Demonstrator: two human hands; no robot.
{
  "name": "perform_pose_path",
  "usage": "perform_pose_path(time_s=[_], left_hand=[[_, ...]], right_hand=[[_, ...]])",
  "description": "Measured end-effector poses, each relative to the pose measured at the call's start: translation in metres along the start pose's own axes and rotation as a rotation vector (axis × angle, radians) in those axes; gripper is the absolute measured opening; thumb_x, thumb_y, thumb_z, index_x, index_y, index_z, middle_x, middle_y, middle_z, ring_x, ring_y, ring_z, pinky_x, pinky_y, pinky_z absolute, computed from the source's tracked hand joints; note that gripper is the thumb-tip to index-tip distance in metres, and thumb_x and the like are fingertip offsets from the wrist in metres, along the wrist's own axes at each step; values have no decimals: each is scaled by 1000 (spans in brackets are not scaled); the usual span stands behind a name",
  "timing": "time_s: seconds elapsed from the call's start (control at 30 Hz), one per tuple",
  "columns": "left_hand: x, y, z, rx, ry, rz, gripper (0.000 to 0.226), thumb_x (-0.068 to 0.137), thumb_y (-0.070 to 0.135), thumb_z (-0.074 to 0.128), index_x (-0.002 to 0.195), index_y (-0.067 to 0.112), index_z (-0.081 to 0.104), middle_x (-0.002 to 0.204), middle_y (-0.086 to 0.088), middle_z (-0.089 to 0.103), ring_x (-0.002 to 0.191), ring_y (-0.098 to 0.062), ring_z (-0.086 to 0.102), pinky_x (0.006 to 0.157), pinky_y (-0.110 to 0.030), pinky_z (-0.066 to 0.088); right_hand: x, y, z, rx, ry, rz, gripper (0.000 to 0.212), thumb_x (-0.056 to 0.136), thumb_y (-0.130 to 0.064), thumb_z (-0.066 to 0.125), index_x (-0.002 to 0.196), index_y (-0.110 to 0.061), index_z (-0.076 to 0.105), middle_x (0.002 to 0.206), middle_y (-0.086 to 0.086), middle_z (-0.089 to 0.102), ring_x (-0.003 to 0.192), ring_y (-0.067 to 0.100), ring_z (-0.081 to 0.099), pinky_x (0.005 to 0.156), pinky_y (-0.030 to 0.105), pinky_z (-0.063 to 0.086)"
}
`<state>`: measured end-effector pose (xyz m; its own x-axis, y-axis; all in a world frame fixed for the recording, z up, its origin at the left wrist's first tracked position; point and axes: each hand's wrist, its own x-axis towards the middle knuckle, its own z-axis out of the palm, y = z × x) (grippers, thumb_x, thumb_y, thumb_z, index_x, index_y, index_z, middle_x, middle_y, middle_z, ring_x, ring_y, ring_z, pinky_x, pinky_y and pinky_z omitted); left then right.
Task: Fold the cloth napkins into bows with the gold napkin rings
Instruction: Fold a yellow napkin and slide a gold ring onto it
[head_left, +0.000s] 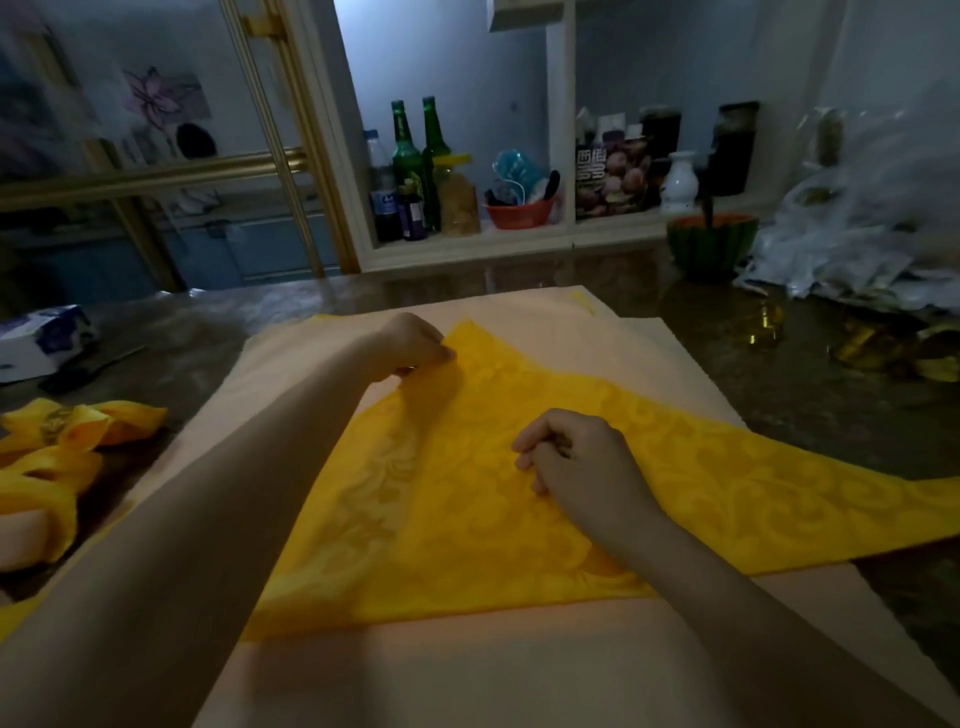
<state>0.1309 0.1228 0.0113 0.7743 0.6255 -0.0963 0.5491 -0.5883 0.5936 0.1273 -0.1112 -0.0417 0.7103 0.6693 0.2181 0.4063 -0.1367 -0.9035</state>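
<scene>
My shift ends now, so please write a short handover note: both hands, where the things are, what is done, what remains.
Hands: left hand pinches the far corner of the yellow napkin; right hand pinches its middle.
It lies partly folded on the pale cloths.
Done: finished bows at the left.
Remaining: finish this fold, then add one of what look like gold rings, at the right.

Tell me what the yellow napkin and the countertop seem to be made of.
Yellow napkin: woven, damask-like cloth with a faint sheen; a tone-on-tone scroll pattern shows and it drapes softly. Countertop: probably polished stone or a lookalike; its dark mottled surface shows glossy reflections.
</scene>
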Motion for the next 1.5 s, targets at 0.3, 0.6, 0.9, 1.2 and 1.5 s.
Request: perform_pose_path(time_s=[0.3, 0.6, 0.9, 1.2, 1.5], left_hand=[[-14, -5, -6, -155, 201, 185, 6, 89, 12, 61, 94, 9, 62, 95, -7, 57, 89, -17, 54, 69, -24, 44], [-61, -22, 13, 299, 114, 373, 14, 87, 4, 58, 97, 15, 61, 114, -5, 57, 108, -19, 54, 86, -24, 43], [-58, -13, 17, 358, -12, 268, 37, 88, 23, 62, 122, 12, 55, 126, -8, 53, 111, -23, 51, 89, -28, 43], [-32, -9, 27, 338, 109, 247, 32, 92, 12, 54, 124, 15, 51, 126, -10, 53, 108, -24, 54, 84, -27, 46], [-49, -6, 30, 488, 32, 335, 25, 88, 18, 56, 112, 15, 55, 111, -4, 51, 97, -19, 48, 86, -29, 42]], right_hand=[[1, -5, -9, -46, 62, -51, 25, 92, -2, 47, 79, -18, 62, 82, -3, 64, 68, 10, 58, 62, 29, 50], [2, 1, -16, -159, 133, -51, 22, 92, -2, 48, 83, -15, 63, 80, -1, 63, 69, 14, 58, 51, 16, 39], [-2, 3, -16, -233, 111, -64, 22, 92, -5, 48, 81, -19, 61, 83, 4, 66, 80, 21, 64, 72, 40, 53], [1, 9, -16, -277, 62, -67, 21, 94, -8, 47, 84, -20, 60, 79, 2, 64, 53, 6, 46, 49, 22, 37], [4, 13, -16, -327, 58, -89, 20, 94, -8, 46, 92, -14, 65, 69, -9, 54, 53, 4, 43, 47, 15, 28]])
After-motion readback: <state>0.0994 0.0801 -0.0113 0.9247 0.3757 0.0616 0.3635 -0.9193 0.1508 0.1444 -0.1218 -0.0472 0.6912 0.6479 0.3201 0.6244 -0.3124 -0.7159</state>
